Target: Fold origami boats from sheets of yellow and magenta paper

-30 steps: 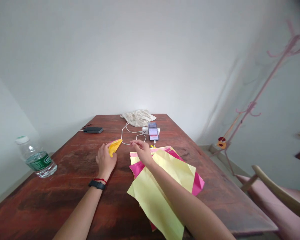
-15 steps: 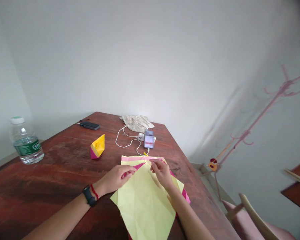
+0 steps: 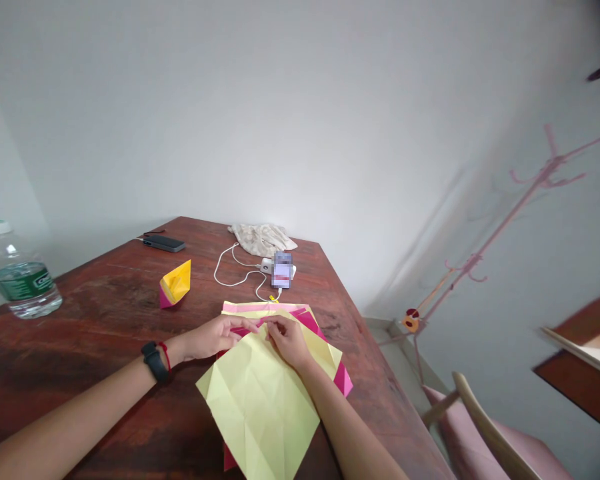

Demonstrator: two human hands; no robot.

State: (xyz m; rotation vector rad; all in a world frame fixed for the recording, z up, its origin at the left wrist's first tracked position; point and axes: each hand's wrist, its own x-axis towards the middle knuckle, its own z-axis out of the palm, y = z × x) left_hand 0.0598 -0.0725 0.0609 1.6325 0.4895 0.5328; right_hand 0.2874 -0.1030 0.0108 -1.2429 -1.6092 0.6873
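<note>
A creased pale-yellow sheet of paper [image 3: 260, 400] lies in front of me over a pile of yellow and magenta sheets [image 3: 325, 340]. My right hand [image 3: 289, 341] is closed at the sheet's far corner, thumb and fingers pinching it. To its left, my left hand [image 3: 213, 338] reaches over the far-left edge of the sheet with fingers stretched out and apart, its fingertips near the same corner and some magenta paper. A small folded paper piece [image 3: 176, 285], yellow inside and magenta outside, stands on the table beyond my left hand.
On the wooden table [image 3: 105, 293] are a water bottle [image 3: 23, 277] at left, a dark power bank [image 3: 164, 243], a phone [image 3: 282, 270] with a white cable [image 3: 233, 285], and a crumpled cloth [image 3: 263, 238]. A chair [image 3: 485, 427] and pink coat stand [image 3: 500, 230] are at right.
The view has shifted, so everything sits further left. The sheet has turned and its near part lies further left. My left fingers have straightened; my right hand stays pinched at the far corner.
</note>
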